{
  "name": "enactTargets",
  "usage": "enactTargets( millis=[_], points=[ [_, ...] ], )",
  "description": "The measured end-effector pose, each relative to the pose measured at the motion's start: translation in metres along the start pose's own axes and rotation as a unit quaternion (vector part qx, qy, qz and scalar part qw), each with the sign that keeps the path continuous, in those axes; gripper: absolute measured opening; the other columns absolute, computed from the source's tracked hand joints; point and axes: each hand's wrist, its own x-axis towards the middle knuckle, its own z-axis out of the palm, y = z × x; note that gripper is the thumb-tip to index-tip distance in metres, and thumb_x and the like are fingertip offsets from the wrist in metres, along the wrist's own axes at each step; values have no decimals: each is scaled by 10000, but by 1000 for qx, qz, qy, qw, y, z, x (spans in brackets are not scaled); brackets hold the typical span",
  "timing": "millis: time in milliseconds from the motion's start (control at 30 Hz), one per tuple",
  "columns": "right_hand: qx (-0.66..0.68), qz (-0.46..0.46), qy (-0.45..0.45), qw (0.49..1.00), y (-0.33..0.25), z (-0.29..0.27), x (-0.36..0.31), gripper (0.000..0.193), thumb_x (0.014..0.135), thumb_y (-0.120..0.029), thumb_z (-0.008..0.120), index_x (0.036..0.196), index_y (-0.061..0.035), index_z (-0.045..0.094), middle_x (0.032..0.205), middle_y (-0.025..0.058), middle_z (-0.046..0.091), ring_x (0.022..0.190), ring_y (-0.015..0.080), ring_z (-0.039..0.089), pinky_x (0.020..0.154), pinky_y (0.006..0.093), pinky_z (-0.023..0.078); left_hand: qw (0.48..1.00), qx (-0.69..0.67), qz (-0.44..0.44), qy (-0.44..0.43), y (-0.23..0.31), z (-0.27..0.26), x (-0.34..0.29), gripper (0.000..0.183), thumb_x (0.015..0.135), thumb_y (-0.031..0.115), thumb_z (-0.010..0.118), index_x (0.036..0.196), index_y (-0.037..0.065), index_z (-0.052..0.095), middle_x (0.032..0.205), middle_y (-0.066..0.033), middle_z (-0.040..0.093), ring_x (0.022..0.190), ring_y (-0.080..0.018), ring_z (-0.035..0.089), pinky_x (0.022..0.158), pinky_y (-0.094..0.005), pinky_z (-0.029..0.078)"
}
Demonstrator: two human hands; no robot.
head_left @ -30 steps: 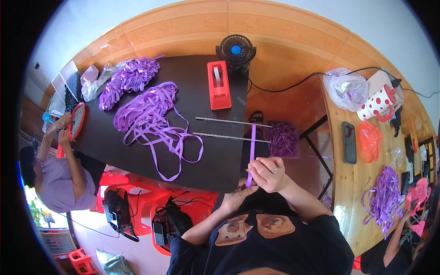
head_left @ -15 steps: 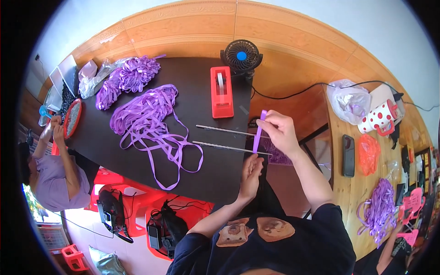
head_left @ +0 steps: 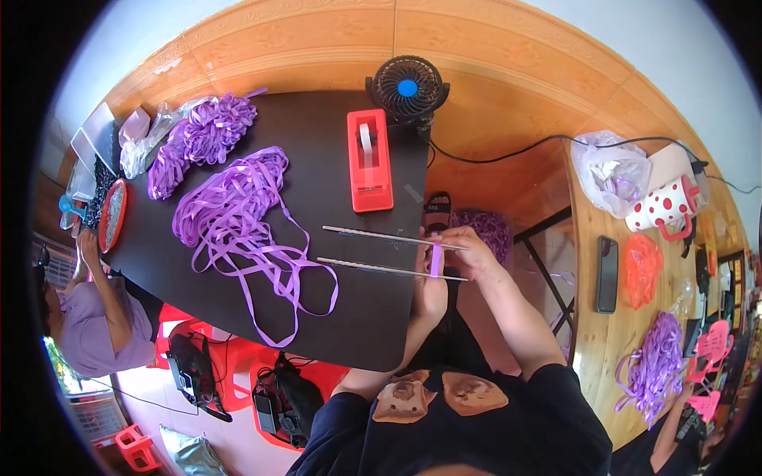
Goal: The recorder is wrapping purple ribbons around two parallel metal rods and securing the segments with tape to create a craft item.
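Two thin twisted metal rods lie side by side, reaching past the right edge of the dark table. A strip of purple ribbon loops across both near their free ends. My right hand is closed at the upper rod, its fingertips pinching the ribbon. Under the rods, my left hand reaches up to the same loop with bent fingers, partly hidden behind ribbon and rods. A loose heap of purple ribbon spreads over the table left of the rods, with long strands trailing toward them.
On the dark table stand a red tape dispenser and a small black fan. Another ribbon bundle lies at the back left. A wooden table to the right bears a phone and dotted cup. A person sits left.
My right hand has come down from above the rods to the upper rod, bringing down the ribbon end that stood upright. My left hand has moved further up under the rods. The view has shifted slightly.
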Motion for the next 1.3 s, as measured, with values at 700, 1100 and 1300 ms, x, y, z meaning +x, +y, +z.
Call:
enactTargets(
  millis=[700,1100,1300],
  points=[
    [-46,-279,31,959,68,20,-77,148,824,22,608,964,34,653,880,60,657,818,112,604,770,241,479,980,-99,-116,127,25,13,-38,140,933,92,522,987,-9,604,943,-72,627,838,-150,594,808,-259,464],
    [-7,-293,72,953,77,36,-73,107,873,-28,551,833,17,640,754,16,634,684,64,565,615,201,451,982,77,-111,134,36,23,-38,166,935,88,484,995,-21,594,915,-54,581,860,-131,543,776,-251,438],
    [25,-274,65,959,72,49,-80,126,893,-51,563,806,13,627,734,20,623,654,63,551,588,197,438,983,-16,-145,113,59,26,-45,237,991,223,452,939,24,570,868,-22,539,818,-113,504,734,-258,424]
  ],
)
